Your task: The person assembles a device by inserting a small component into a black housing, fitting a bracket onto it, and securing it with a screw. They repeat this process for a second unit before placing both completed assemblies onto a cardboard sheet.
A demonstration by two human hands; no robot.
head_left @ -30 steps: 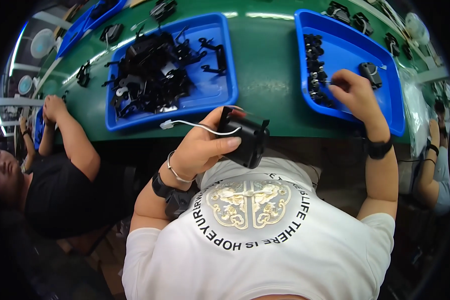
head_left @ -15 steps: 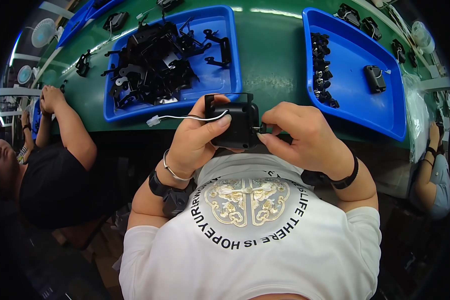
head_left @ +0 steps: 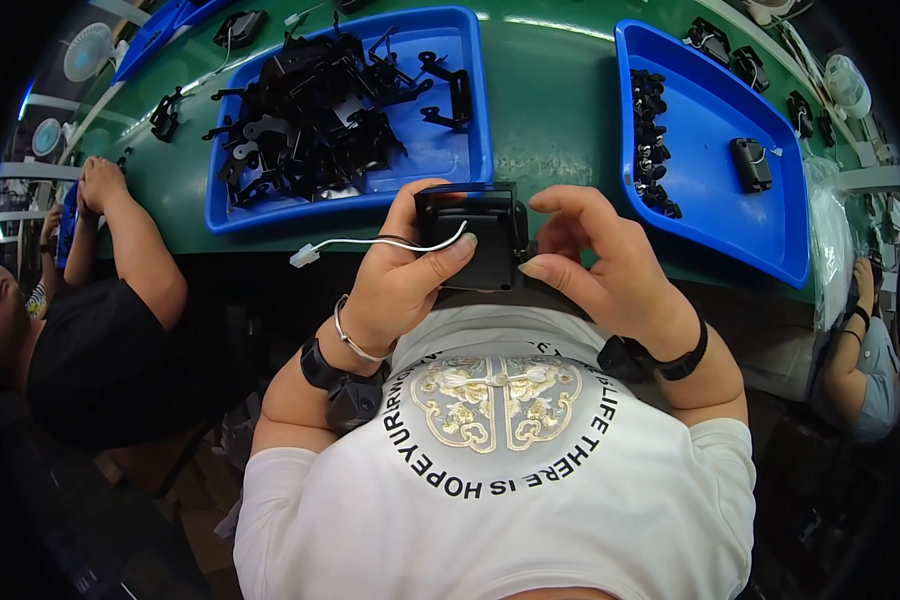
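My left hand point(head_left: 405, 265) grips a black rectangular housing point(head_left: 485, 262) in front of my chest, thumb across its face. A black U-shaped bracket point(head_left: 470, 188) spans the far side of the housing. From the face runs a black and white cable, ending in a white connector point(head_left: 304, 255) that hangs free at the left. My right hand point(head_left: 605, 255) is beside the housing's right edge, thumb and index finger apart. Its thumb tip is close to a small dark part on that edge; whether they touch I cannot tell.
A blue tray point(head_left: 486, 130) heaped with black metal brackets point(head_left: 310, 120) stands on the green table point(head_left: 550, 120). Another blue tray point(head_left: 710, 130) at the right holds small black parts point(head_left: 650, 130) and one black housing point(head_left: 751, 165). People sit at both sides; a clear plastic bag point(head_left: 832, 230) hangs at the right.
My right thumb and index finger have parted at the housing's right edge. The housing has tilted, so its bracket side shows more.
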